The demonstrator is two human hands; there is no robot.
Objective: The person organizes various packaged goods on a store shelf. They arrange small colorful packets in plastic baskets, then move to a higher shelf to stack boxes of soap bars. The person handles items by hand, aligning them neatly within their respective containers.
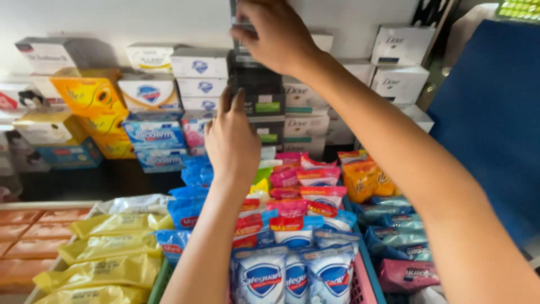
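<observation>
My right hand [275, 34] reaches up to the top of a stack of dark soap boxes [260, 93] against the white wall, its fingers closed on the topmost dark box [241, 22], which is mostly hidden. My left hand [230, 141] rests lower against the same stack, fingers pointing up and touching the side of a dark box with a green label [267, 107]. Both forearms stretch over bins of packaged soap.
White soap boxes [304, 95] are stacked right of the dark ones, blue and white boxes [199, 62] and orange boxes [90, 93] to the left. A pink basket [365, 287] holds white and pink soap packs; yellow packs [107, 247] lie at left. A blue panel [495, 112] stands right.
</observation>
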